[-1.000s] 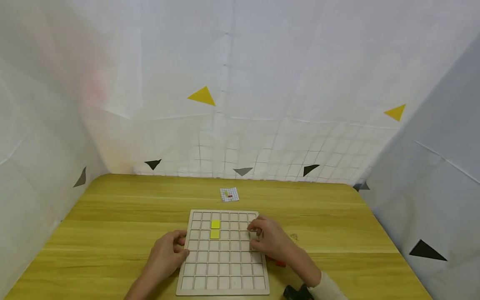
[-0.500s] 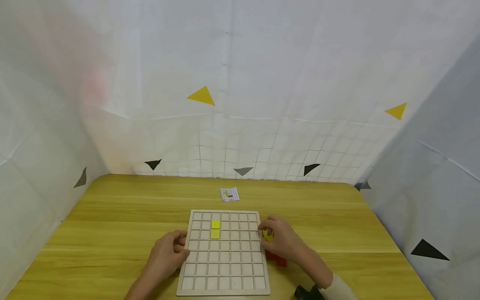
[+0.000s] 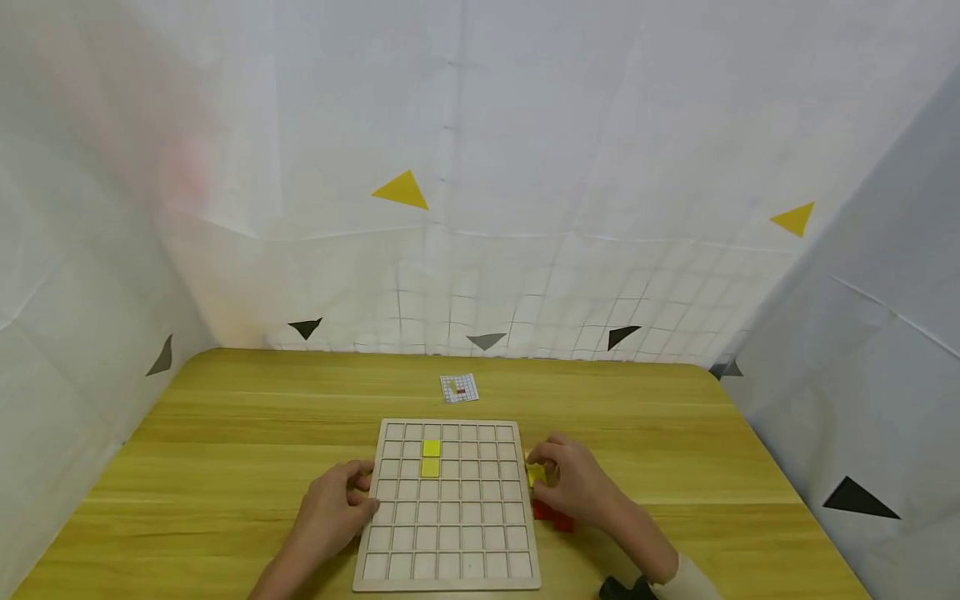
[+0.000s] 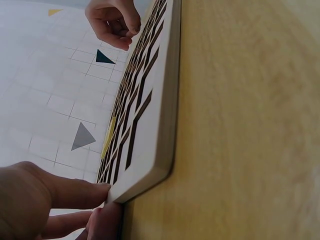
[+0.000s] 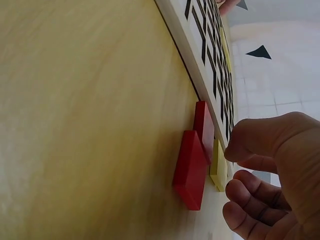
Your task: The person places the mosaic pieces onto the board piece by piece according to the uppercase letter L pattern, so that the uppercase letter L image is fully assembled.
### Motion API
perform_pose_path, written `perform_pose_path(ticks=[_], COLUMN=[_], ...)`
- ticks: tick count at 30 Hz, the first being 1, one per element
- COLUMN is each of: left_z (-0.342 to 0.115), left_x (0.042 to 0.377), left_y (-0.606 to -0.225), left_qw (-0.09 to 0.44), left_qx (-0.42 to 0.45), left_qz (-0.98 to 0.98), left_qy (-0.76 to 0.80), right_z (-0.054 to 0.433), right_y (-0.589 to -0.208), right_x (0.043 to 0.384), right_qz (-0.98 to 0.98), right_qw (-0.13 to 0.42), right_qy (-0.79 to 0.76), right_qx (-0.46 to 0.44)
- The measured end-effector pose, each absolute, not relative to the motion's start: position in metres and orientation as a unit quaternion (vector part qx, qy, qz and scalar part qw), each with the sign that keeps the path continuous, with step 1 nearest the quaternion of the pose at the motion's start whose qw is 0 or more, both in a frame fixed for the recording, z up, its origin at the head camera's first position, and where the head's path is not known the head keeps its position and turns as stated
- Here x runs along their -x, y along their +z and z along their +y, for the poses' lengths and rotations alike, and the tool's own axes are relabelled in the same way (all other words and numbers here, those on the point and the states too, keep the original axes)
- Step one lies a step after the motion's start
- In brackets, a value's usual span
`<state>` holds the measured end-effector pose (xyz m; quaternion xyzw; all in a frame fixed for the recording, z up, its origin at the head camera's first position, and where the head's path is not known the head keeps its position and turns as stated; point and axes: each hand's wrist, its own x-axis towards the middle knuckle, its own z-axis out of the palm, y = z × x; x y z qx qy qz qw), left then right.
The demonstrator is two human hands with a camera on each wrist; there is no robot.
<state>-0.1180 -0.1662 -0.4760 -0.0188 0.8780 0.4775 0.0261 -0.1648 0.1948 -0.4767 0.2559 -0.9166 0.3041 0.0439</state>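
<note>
A pale wooden grid board (image 3: 448, 517) lies on the table, with two yellow squares (image 3: 431, 458) set one below the other in its upper left part. My left hand (image 3: 330, 512) holds the board's left edge; in the left wrist view its fingertips meet at the board's side. Just past the right edge, my right hand (image 3: 573, 479) hovers with bent, parted fingers close around a yellow block (image 5: 218, 167). Nothing shows gripped between those fingers. Two red blocks (image 5: 191, 167) lie beside the yellow one, next to the board, partly covered by this hand in the head view.
Behind the board lies a small card (image 3: 459, 388) printed with a grid and coloured marks. A black object (image 3: 626, 588) shows by the right sleeve at the front. White sheeting (image 3: 600, 167) with yellow and dark triangles encloses the wooden table (image 3: 225, 433) at back and sides.
My right hand has moved right, from over the board's right edge to the loose blocks, and the yellow block and red blocks now show more. The left hand has stayed put.
</note>
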Motion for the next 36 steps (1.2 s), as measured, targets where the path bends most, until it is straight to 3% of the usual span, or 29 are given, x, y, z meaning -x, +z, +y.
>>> perform_pose_path(ticks=[36], left_z=[-0.166], left_x=[0.116], left_y=[-0.476], left_qw=[0.023], left_qx=[0.025], left_qz=[0.878], left_qy=[0.478], right_z=[0.215], right_y=[-0.482], right_x=[0.157], right_qz=[-0.91], right_qw=[0.058], right_qy=[0.318], right_qx=[-0.258])
